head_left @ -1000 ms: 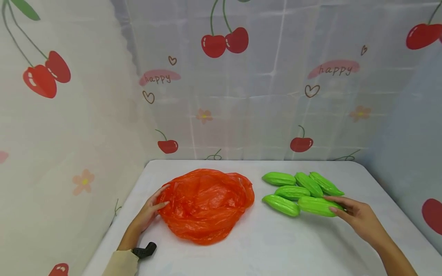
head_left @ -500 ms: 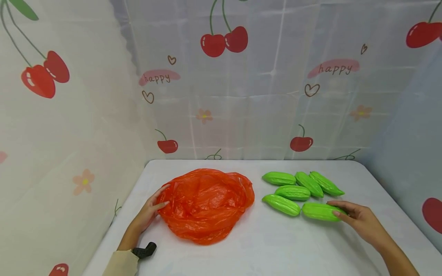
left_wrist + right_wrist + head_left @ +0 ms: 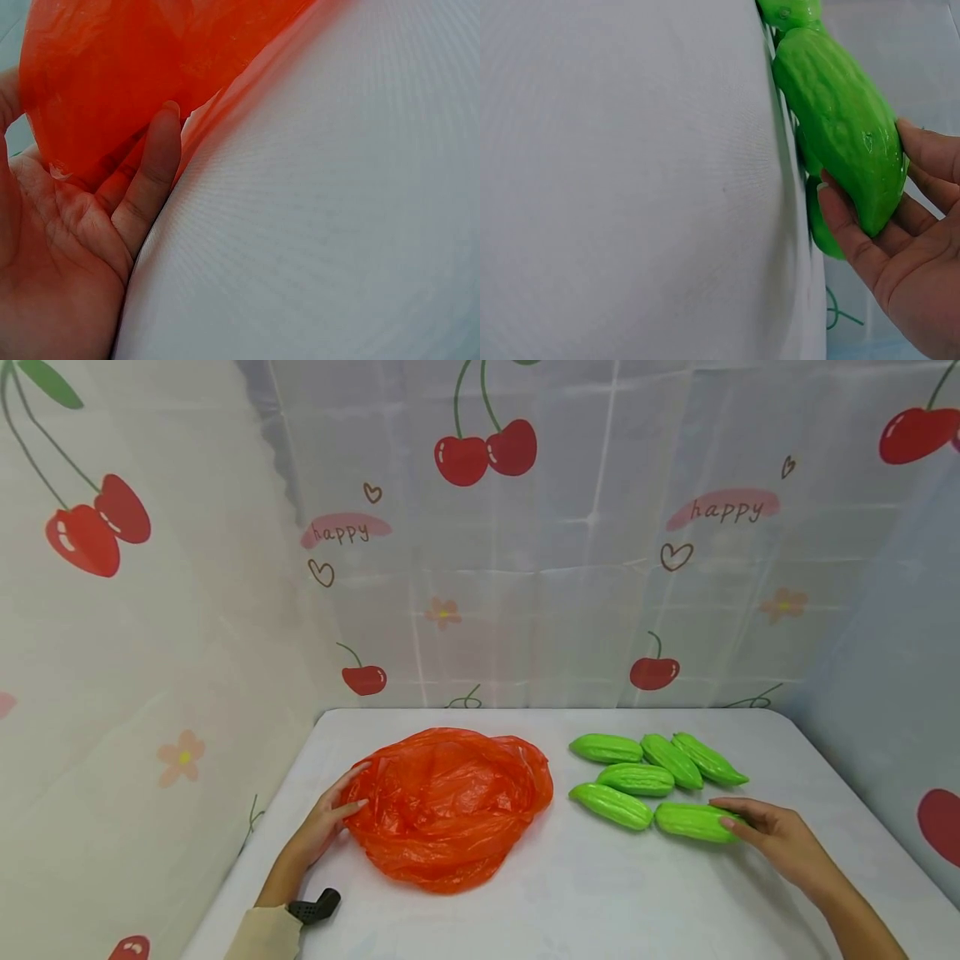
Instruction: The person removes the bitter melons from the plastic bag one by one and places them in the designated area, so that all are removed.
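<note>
My right hand [image 3: 780, 835] grips the right end of a bright green bitter melon [image 3: 692, 822], thumb on the near side and fingers on the far side. In the right wrist view the bitter melon [image 3: 836, 112] is ridged and glossy, its tapered end between the thumb and fingers. At the left, my left hand [image 3: 322, 818] holds the side of a crumpled red plastic bag [image 3: 450, 810], whose mouth is spread wide. The left wrist view has the bag's thin film [image 3: 112, 75] lying between the thumb and fingers of that hand.
Several more bitter melons [image 3: 636, 779] lie grouped at the back right of the white table [image 3: 570, 893]. A black wrist strap [image 3: 315, 906] is on the left forearm. Cherry-print curtains [image 3: 525, 610] enclose the table at the back and sides.
My right hand has drawn its bitter melon slightly nearer and to the right, away from the group, then held it nearly still. The left hand and bag have stayed in place.
</note>
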A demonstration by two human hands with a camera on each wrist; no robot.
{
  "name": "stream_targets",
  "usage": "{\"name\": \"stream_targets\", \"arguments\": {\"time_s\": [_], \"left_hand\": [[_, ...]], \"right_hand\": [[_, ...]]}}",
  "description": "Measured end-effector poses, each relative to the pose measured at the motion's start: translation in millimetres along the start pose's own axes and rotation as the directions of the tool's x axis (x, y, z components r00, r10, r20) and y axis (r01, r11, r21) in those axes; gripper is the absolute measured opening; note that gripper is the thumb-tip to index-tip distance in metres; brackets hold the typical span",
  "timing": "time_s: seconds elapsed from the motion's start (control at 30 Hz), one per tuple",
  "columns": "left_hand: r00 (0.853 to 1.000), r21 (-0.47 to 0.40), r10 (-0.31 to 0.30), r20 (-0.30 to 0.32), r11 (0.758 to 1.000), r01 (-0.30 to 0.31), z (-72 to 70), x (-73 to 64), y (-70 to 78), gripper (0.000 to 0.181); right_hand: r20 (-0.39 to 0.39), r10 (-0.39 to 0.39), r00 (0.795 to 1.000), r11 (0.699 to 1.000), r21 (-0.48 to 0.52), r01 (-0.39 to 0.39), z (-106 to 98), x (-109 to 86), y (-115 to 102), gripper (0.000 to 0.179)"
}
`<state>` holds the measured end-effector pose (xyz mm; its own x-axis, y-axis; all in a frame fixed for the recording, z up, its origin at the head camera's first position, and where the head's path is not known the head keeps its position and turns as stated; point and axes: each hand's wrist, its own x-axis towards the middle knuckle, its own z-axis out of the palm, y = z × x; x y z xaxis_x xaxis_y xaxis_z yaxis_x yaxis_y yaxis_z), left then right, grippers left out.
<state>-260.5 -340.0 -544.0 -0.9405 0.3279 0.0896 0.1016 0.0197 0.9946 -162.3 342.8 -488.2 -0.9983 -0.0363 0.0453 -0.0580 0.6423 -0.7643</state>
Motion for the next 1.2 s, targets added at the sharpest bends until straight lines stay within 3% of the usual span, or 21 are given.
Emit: {"name": "stream_targets", "arguments": {"time_s": [0.2, 0.43, 0.9, 1.2], "left_hand": [[1.0, 0.004, 0.003, -0.002, 1.0, -0.003, -1.7, -1.9, -0.5, 0.065], [1.0, 0.005, 0.008, 0.001, 1.0, -0.008, -1.8, -3.0, -1.1, 0.065], [1.0, -0.009, 0.006, 0.015, 1.0, -0.005, -0.5, -1.2, 1.9, 0.065], [0.999, -0.005, 0.004, 0.032, 1.0, -0.004, 2.7, 3.7, 3.5, 0.064]], "right_hand": [[0.032, 0.057, 0.998, 0.998, 0.035, -0.058, 1, 2.2, 5, 0.055], [0.032, 0.007, 0.999, 1.0, 0.01, -0.008, 0, 3.5, 10, 0.048], [0.036, -0.005, 0.999, 1.0, 0.028, 0.004, -1, -1.8, 10, 0.044], [0.04, 0.053, 0.998, 0.999, 0.001, -0.053, -4, -8.7, 7, 0.052]]}}
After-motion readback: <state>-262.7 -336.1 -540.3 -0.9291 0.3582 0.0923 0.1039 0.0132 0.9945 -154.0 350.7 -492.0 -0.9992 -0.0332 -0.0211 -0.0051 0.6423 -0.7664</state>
